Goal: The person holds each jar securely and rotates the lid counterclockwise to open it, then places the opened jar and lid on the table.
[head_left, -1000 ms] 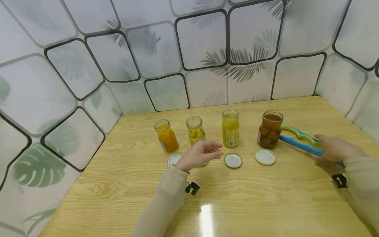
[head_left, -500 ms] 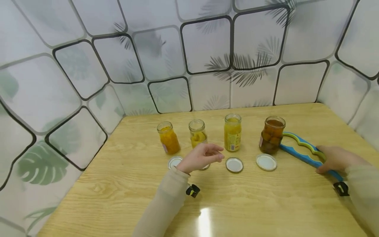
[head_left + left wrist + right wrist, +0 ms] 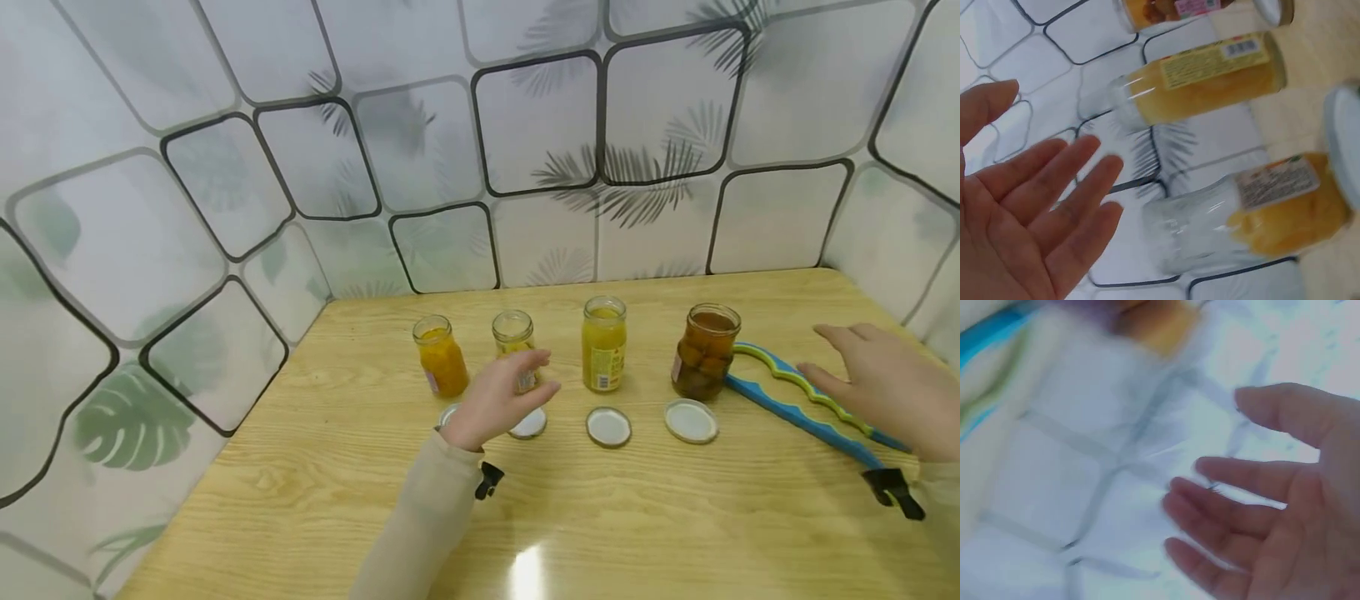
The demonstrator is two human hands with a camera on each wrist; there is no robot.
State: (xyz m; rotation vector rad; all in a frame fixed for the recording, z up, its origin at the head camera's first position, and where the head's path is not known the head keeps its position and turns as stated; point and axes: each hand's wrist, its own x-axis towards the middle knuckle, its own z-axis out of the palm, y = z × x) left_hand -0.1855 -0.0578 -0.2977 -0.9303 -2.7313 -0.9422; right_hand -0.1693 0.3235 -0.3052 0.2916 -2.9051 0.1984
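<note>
My left hand [image 3: 498,400] hovers with relaxed fingers in front of a glass jar of yellow fruit pieces [image 3: 513,329], holding nothing; it partly hides that jar in the head view. In the left wrist view its palm [image 3: 1041,206] faces the jars with fingers spread. My right hand [image 3: 892,383] is raised, fingers extended, over the handle ends of a blue and green jar opener [image 3: 795,408] lying on the table. The right wrist view shows that palm [image 3: 1285,531] holding nothing. The jar opener's far end lies beside a jar of brown fruit [image 3: 705,354].
A jar of orange fruit [image 3: 442,362] stands at the left of the row, and a tall yellow jar [image 3: 604,350] near the middle. All the jars are uncovered. Lids lie in front, including a white one [image 3: 691,421] and another [image 3: 608,427]. A patterned wall [image 3: 540,242] borders the table.
Half a second ago my right hand gripped the jar opener; now it has let go and risen off it. My left hand stays near the second jar, its fingers slightly more spread.
</note>
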